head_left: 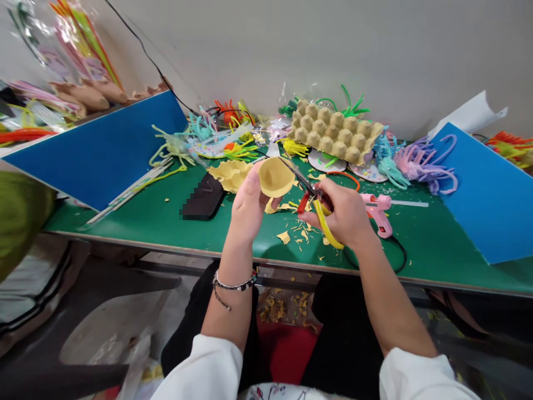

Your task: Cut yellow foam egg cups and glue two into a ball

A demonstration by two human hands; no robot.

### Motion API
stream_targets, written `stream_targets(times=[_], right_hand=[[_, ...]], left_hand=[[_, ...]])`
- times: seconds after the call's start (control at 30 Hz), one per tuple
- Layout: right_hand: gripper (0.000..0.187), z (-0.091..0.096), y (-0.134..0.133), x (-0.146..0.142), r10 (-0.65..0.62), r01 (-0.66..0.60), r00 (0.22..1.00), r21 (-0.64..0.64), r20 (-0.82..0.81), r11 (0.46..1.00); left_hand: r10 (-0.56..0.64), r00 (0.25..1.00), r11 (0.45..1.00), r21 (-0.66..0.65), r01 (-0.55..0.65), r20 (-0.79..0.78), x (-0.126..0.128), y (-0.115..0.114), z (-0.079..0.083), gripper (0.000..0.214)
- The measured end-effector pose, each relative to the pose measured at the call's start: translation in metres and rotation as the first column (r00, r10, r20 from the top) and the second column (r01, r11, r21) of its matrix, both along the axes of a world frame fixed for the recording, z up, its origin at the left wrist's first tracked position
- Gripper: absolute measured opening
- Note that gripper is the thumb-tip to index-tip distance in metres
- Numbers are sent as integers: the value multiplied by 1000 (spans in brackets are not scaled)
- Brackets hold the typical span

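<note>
My left hand [249, 201] is closed around a small yellow cup [275, 176] that looks cut from an egg carton, its opening turned toward me. In my right hand [347, 214] is a pair of scissors [327, 225] with yellow and red on the handles. Their blades point up and left, right by the cup's rim; whether they touch it I cannot tell. Behind my left hand lies a torn piece of yellow egg carton [231, 175]. Yellow scraps [284, 237] are scattered on the table below the scissors.
A black phone [204, 197] lies left of my hands on the green table [425, 239]. To the right is a pink glue gun [378, 214] with a cord. An egg tray [335, 130] and bundled pipe cleaners [420, 161] stand behind. Blue boards [108, 144] flank both sides.
</note>
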State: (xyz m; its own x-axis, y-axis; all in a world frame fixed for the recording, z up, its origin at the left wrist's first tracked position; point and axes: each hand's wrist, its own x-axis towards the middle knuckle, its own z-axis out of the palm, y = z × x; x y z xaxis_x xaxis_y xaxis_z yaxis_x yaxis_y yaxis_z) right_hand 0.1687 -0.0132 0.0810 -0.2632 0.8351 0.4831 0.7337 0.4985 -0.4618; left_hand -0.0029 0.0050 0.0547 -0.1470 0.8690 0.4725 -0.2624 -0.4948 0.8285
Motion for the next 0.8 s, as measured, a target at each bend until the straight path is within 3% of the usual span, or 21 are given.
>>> stream_targets(times=[0.2,0.8], right_hand=[[55,1,-1,0,-4,4,1000,24,13,1000],[58,-3,-1,-5,-100,84,989,139,112,987]], left_hand=[[-30,998,998,50,32,-50,-2,1,-2,57],[-93,994,995,36,95,-53,-4,0,-2,55]])
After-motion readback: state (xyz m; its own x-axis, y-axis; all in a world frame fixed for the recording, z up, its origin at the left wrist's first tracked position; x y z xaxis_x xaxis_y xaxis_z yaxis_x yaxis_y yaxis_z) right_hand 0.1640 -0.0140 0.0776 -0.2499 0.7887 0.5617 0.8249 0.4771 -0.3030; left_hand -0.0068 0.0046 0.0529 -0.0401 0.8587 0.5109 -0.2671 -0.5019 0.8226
